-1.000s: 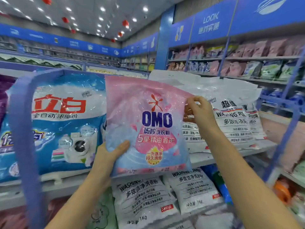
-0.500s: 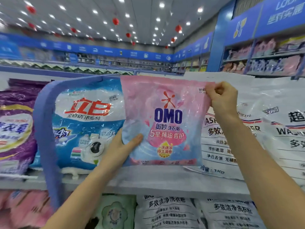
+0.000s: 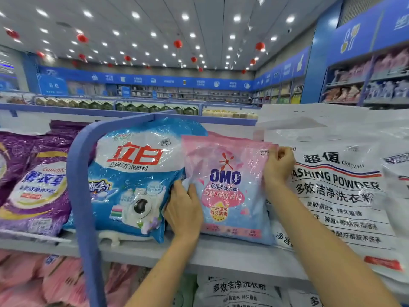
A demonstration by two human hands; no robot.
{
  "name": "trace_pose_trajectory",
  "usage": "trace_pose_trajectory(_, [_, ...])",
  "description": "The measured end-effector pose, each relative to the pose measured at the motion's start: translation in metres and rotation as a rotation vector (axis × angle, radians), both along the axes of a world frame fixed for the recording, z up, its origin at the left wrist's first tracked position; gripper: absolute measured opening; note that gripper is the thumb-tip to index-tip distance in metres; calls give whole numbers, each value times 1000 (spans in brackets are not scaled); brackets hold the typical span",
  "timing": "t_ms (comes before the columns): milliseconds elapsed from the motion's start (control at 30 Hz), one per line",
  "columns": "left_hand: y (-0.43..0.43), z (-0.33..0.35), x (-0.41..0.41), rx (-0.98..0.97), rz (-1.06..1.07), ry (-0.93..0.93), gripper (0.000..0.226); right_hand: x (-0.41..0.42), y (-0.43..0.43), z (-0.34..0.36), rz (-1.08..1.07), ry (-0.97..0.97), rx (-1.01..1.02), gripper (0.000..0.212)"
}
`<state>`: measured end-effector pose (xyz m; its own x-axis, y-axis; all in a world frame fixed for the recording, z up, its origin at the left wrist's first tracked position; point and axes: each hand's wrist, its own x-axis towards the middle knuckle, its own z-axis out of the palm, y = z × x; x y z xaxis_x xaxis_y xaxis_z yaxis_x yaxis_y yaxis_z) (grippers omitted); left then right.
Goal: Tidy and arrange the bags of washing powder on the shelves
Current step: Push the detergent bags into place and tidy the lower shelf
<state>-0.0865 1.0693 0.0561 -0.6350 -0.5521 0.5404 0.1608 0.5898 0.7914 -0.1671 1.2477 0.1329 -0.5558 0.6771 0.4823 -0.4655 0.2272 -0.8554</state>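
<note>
A pink and blue OMO bag (image 3: 230, 187) stands on the top shelf (image 3: 221, 253), leaning back between a blue and white bag (image 3: 132, 173) and a large white washing powder bag (image 3: 338, 191). My left hand (image 3: 183, 212) holds the OMO bag's lower left edge, fingers wrapped behind it. My right hand (image 3: 277, 166) pinches its top right corner.
A blue curved divider (image 3: 81, 185) separates the blue bag from purple bags (image 3: 33, 185) on the left. Pink bags (image 3: 62, 282) and white bags (image 3: 239, 291) fill the shelf below. More shelving stands at the far right (image 3: 371, 85).
The OMO bag went from held in the air in front of the shelf to resting on the top shelf between its neighbours. Both hands moved forward with it.
</note>
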Motion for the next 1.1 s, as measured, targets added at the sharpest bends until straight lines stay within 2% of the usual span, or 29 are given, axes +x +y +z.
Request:
trace_pose_trajectory(167, [1, -5, -2, 47, -52, 58, 21, -3, 4, 5, 0, -65, 169, 16])
trace_pose_trajectory(233, [-1, -11, 4, 41, -164, 80, 36, 4, 8, 8, 15, -86, 226, 11])
trace_pose_trajectory(333, [-7, -21, 15, -205, -274, 158, 63, 30, 8, 2, 17, 69, 362, 16])
trace_pose_trajectory(400, [-12, -23, 15, -452, -248, 185, 62, 54, -3, -18, -29, 197, 571, 23])
trace_pose_trajectory(433, [-14, -22, 12, -574, -233, 155, 60, 64, -10, -33, -29, 199, 704, 28])
trace_pose_trajectory(500, [-16, -19, 5, -745, -237, 18, 59, 79, -25, -62, 18, 45, 952, 45])
trace_pose_trajectory(567, [-19, -18, -6, -811, -266, -84, 60, 85, -30, -81, 72, -171, 1066, 64])
trace_pose_trajectory(700, [-20, -14, -19, -748, -390, -188, 65, 80, -16, -88, 6, -409, 1162, 90])
trace_pose_trajectory(833, [-27, -10, -22, -709, -382, -276, 86, 79, -11, -90, -15, -561, 1149, 100])
trace_pose_trajectory(933, [-27, -1, -26, -720, -379, -334, 91, 80, -13, -87, -22, -614, 1159, 105])
trace_pose_trajectory(1033, [-21, 8, -27, -607, -343, -301, 94, 82, -14, -83, -29, -646, 1152, 107])
trace_pose_trajectory(1100, [-18, 8, -22, -679, -241, -182, 88, 83, -14, -80, -32, -607, 1171, 99])
